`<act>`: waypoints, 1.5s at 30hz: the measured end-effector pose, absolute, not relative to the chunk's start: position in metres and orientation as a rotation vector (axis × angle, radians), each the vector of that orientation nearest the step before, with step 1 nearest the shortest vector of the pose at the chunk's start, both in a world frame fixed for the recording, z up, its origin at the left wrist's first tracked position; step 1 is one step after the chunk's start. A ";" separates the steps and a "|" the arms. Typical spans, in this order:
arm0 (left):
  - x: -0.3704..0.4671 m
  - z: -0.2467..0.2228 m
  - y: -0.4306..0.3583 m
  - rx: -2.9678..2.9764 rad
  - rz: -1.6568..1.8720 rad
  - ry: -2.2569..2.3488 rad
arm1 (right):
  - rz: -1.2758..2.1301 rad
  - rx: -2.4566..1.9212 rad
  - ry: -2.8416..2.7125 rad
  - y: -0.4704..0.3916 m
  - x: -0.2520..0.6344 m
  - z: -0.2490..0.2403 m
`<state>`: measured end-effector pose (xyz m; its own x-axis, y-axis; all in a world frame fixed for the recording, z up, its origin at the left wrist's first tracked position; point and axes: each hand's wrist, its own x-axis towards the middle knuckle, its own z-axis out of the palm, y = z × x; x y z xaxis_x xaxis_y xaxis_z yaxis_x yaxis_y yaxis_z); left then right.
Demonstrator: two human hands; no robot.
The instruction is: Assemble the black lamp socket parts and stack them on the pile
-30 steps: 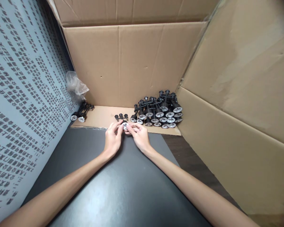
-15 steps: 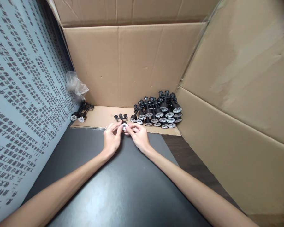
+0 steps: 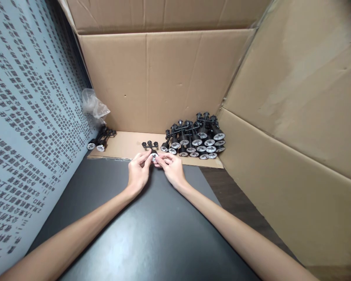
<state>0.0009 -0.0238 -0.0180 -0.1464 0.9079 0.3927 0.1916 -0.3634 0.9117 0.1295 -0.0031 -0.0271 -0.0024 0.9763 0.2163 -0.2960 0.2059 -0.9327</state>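
Between my two hands is a small black model street lamp (image 3: 154, 150) with three lamp heads, lying with its round white base toward me. My left hand (image 3: 139, 168) grips the base from the left, thumb and fingers pressed against its edge. On the other side, my right hand (image 3: 171, 166) pinches the same base, its thumb over the white underside. The fingertips partly cover the base. Just to the right lies a stacked pile of similar black lamps (image 3: 195, 141), white bases facing me.
A couple more lamps (image 3: 101, 141) lie at the left beside a crumpled clear plastic bag (image 3: 95, 105). Beneath them runs a flat cardboard strip (image 3: 125, 144) on the dark grey mat (image 3: 152, 226). Cardboard walls (image 3: 169, 78) rise behind and right; a printed blue panel (image 3: 32, 117) stands left.
The lamp in my hands has shifted very slightly to the right, its heads tilting a little. Both hands stay in nearly the same place, and the pile is unchanged.
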 end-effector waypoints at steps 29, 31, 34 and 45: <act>0.002 -0.017 -0.025 1.509 1.560 1.259 | 1.208 -0.801 -1.136 -0.002 0.131 -0.026; 0.002 -0.017 -0.025 1.498 1.558 1.256 | 1.198 -0.794 -1.159 -0.002 0.131 -0.026; 0.002 -0.015 -0.025 1.490 1.543 1.249 | 1.197 -0.790 -1.163 -0.002 0.131 -0.026; 0.002 -0.018 -0.023 1.416 1.584 1.193 | 1.230 -0.787 -1.145 -0.002 0.131 -0.026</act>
<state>0.0015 -0.0226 -0.0176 -0.1667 0.9226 0.3480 0.0798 -0.3391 0.9373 0.1314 -0.0019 -0.0263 -0.0503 0.9715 0.2318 -0.3007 0.2066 -0.9311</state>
